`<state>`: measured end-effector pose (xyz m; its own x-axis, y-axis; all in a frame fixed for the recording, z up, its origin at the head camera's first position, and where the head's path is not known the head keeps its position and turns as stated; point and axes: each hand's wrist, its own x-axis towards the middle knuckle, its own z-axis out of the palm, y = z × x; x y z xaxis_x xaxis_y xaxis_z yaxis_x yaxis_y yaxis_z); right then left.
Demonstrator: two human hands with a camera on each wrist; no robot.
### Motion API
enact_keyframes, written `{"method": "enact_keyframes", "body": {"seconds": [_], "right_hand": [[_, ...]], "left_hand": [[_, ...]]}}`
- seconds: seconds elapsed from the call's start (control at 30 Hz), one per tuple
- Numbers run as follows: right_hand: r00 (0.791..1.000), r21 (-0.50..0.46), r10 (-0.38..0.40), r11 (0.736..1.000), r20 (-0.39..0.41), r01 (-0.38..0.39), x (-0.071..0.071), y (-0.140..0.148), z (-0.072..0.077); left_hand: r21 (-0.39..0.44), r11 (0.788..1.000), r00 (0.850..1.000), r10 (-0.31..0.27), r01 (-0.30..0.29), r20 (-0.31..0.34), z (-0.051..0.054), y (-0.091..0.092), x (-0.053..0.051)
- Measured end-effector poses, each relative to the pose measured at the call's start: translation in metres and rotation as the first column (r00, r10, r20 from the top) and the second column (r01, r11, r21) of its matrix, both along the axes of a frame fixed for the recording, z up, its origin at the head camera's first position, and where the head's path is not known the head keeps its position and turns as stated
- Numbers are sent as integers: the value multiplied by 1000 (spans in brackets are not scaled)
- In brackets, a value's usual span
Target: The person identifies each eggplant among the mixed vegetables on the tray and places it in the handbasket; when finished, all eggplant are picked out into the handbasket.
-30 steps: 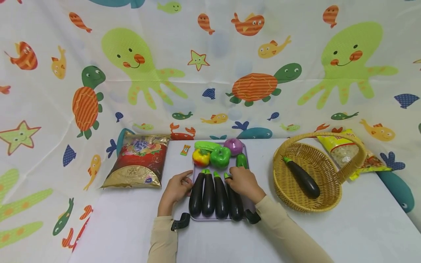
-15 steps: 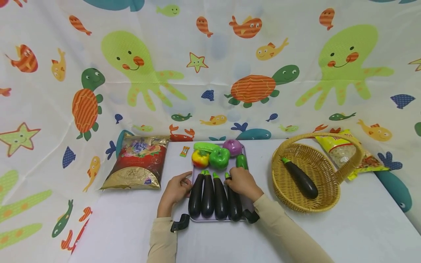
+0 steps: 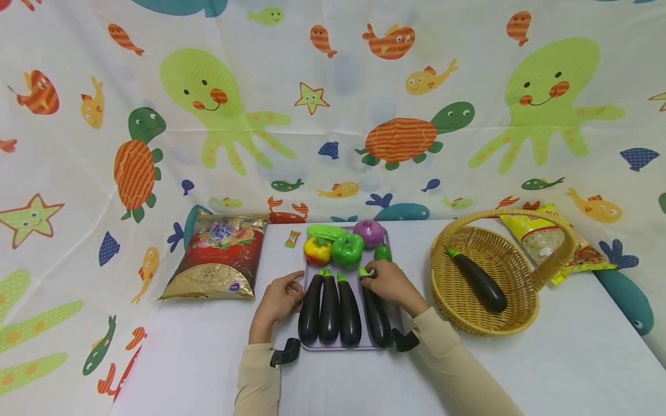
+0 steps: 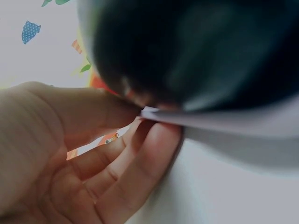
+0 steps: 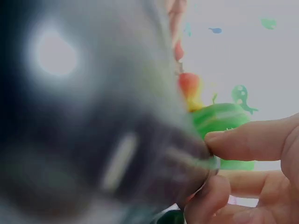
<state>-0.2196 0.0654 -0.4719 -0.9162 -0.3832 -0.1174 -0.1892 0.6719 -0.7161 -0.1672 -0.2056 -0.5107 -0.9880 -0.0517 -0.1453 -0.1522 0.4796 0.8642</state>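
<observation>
On a lavender tray [image 3: 395,315] lie eggplants in a row, green stems away from me. My right hand [image 3: 392,283] pinches the rightmost eggplant [image 3: 376,318] near its stem end; in the right wrist view its dark, blurred body fills the left side, with thumb and fingers on its end. Three more eggplants [image 3: 330,312] lie close together to its left. My left hand [image 3: 280,299] is at the tray's left side. The left wrist view has its thumb and fingers pinching the thin tray rim [image 4: 224,122], beneath a dark eggplant.
At the tray's far end sit a green pepper [image 3: 347,249], a yellow-red pepper [image 3: 317,250], a purple onion [image 3: 369,233] and green vegetables. A wicker basket [image 3: 442,289] holding an eggplant [image 3: 478,282] stands right. Bags [image 3: 218,254] and a small wrapped candy [image 3: 292,238] lie behind.
My right hand has shifted a little right with the rightmost eggplant, whose stem end has come away from its neighbour, widening the gap. The left hand stays in place.
</observation>
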Motion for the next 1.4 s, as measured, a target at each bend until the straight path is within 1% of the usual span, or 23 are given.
{"method": "enact_keyframes", "body": {"seconds": [0.17,0.23,0.47,0.63,0.73,1.0,1.13,1.3,1.4], "right_hand": [[998,-83,-9,996,59,14,-2,6,2],[997,-91,-19,996,70,25,-2,6,2],[998,-77,-44,996,39,47,-3,5,2],[998,-95,-58,994,30,61,-3,7,2],[997,-120,-64,990,35,68,-2,10,4],[988,-198,-97,973,124,120,2,17,11],[980,-266,-91,954,175,136,1,24,11],[969,-372,-79,914,233,164,0,32,13],[960,-413,-83,890,269,193,2,35,16]], "left_hand": [[-12,1000,1000,3,-3,-3,1,0,0],[-15,1000,1000,2,-2,-3,2,1,1],[7,1000,1000,8,-8,0,0,2,1],[18,1000,1000,9,-9,0,-1,2,1],[7,1000,1000,10,-10,2,0,3,1],[18,1000,1000,16,-16,5,1,2,1],[19,1000,1000,15,-15,5,1,2,2],[13,1000,1000,17,-17,5,0,2,2],[14,1000,1000,18,-18,3,0,2,2]]}}
